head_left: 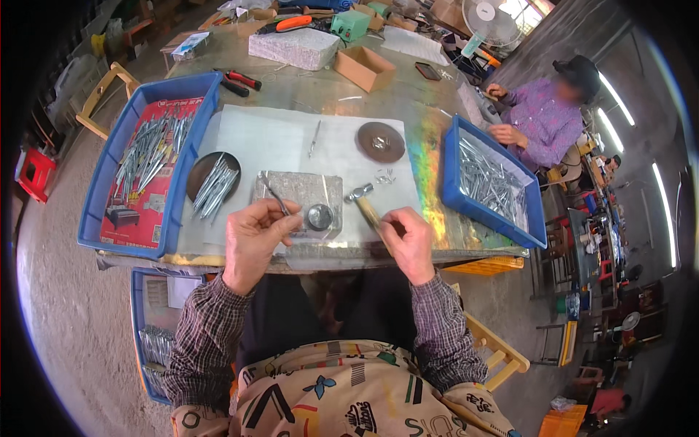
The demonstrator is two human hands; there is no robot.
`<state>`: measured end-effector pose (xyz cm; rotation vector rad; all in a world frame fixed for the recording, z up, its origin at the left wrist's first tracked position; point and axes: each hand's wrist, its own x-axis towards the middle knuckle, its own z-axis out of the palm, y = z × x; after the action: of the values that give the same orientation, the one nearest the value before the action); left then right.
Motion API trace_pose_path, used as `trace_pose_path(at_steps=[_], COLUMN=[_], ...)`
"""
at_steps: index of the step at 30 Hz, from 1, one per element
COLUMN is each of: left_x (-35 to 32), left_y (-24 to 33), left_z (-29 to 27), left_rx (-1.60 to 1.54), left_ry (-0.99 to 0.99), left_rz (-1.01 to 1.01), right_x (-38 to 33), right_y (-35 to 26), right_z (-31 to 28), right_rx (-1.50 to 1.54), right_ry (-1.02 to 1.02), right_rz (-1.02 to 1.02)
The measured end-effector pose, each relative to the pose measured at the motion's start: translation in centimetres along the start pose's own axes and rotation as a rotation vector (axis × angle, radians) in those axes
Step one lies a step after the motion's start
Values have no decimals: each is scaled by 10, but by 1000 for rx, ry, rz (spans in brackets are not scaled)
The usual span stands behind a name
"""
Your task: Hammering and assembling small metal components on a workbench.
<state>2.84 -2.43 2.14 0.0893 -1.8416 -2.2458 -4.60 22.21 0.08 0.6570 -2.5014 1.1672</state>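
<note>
A slim metal piece (pixel 275 194) is pinched in the left hand (pixel 261 231), kinda tilted over the gray block (pixel 293 185) where a round dark part (pixel 320 216) is set; the little hammer (pixel 368 212)'s gripped by its handle in the right hand (pixel 408 242), head held just beside the block, near some loose silver bits (pixel 384 177).

By the near edge of the table (pixel 313 95), the left hand (pixel 262 237) pinches a rod (pixel 272 189), the right hand (pixel 409 240) a hammer (pixel 367 209)

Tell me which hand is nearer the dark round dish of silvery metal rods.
Left: the left hand is in front and right of the dish; the right hand is farther right, past the grey rectangular block.
</note>
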Motion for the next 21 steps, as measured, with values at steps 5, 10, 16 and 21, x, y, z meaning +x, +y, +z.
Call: trace_pose_path(at_steps=[5,10,16,21], left_x=[-6,-14,-23,-25], left_y=[-11,-13,-18,-18], left_z=[14,22,24,25], left_rx=[-190,-419,-555,-580], left_ry=[-12,-1,-3,0], left_rz=[-37,-182,-228,-256], right_x=[-10,-20,-27,-28], right_y=[-43,-68,-81,-83], right_z=[9,17,25,26], right_rx=[432,582,626,555], right_ry=[-107,-142,-132,-104], right_rz=[136,142,139,112])
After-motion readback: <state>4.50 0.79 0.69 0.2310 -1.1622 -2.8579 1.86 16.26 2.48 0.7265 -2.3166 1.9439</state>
